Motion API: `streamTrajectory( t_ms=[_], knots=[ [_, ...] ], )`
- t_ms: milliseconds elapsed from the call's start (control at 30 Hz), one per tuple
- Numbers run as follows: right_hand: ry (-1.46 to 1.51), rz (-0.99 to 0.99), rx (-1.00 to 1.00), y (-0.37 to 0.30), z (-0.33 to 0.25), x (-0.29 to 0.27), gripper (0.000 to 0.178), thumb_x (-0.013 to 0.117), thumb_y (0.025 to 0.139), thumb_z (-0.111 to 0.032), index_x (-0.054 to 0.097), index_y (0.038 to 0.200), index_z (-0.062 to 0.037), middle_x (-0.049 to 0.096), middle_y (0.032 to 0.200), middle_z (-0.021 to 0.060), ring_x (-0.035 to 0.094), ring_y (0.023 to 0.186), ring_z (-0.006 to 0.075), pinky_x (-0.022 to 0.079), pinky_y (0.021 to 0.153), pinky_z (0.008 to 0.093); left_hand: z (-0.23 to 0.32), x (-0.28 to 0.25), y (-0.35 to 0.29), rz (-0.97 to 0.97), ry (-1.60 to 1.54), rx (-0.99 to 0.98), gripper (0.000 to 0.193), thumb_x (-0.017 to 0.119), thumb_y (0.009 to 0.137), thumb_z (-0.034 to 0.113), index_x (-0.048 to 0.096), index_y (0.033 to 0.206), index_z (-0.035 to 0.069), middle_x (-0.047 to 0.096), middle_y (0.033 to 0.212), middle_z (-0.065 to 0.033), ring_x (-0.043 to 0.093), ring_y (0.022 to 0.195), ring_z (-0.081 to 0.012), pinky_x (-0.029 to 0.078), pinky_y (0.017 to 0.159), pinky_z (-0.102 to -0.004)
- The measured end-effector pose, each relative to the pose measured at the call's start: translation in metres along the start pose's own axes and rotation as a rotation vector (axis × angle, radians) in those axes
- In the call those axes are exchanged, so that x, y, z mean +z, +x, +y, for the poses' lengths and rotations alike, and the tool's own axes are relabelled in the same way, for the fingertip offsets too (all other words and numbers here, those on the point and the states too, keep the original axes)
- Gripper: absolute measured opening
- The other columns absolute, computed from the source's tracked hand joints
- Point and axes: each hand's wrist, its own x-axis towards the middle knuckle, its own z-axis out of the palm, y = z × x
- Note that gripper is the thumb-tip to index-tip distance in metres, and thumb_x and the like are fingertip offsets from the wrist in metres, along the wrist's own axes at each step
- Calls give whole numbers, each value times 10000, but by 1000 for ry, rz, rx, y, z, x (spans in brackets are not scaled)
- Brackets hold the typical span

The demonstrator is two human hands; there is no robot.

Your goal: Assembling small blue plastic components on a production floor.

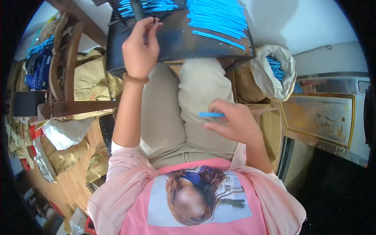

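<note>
My left hand (140,49) reaches up to the dark worktable (174,41), its thumb and fingers pinched beside an upright dark metal post (137,9). What those fingertips hold, if anything, is too small to make out. Over my right thigh, my right hand (239,122) is closed on a short, flat blue strip (211,114) that sticks out to the left between thumb and fingers. A thick pile of long blue strips (217,17) lies on the table's right half, with a few apart along its near side. More blue strips (149,6) lie behind the post.
Right of the table stands an open whitish sack (290,64) with blue strips inside. A cardboard box (272,135) is beside my right leg. On the left are a wooden chair frame (68,70), a folded tan sack (94,80) and scattered packaging (66,156) on the floor.
</note>
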Motion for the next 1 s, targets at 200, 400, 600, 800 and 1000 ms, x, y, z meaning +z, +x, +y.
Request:
streamTrajectory(
  t_ms=[200, 400, 600, 800, 1000],
  knots=[
    [88, 358, -170, 68, -5, -18, 170, 656, 933, -219, 631, 1022, -76, 648, 828, 156, 638, 739, 366, 494, 631, 426, 1, -6, 12, -46, -293, -251, 100, 599, 950, -4, 623, 1045, -24, 758, 914, -129, 743, 871, -177, 560, 775, -279],
    [135, 497, -210, 135, 3, -17, 176, 662, 936, -208, 656, 1037, -64, 665, 862, 149, 636, 708, 335, 494, 629, 398, -2, -3, 27, -164, -257, -239, 133, 561, 1001, 38, 605, 1121, 1, 745, 1014, -74, 704, 920, -109, 508, 659, -202],
    [148, 610, -260, 182, 18, -20, 206, 666, 939, -230, 686, 1057, -62, 676, 836, 146, 634, 675, 312, 494, 615, 374, 2, 12, 37, -186, -256, -233, 94, 605, 941, -31, 627, 1032, -23, 748, 955, -151, 745, 946, -194, 583, 761, -282],
    [291, 635, -234, 205, 19, -24, 239, 672, 940, -227, 713, 1096, -51, 713, 902, 148, 658, 698, 289, 507, 632, 342, -1, 16, 41, -196, -258, -227, 90, 610, 937, -34, 641, 1020, -22, 751, 927, -143, 749, 924, -204, 585, 753, -285],
    [290, 702, -407, 221, 22, -24, 237, 676, 937, -205, 714, 1095, -32, 718, 891, 158, 661, 709, 285, 504, 641, 333, 3, 17, 45, -184, -197, -186, 86, 620, 930, -28, 647, 1011, -21, 750, 908, -142, 752, 910, -212, 584, 739, -287]
  ],
)
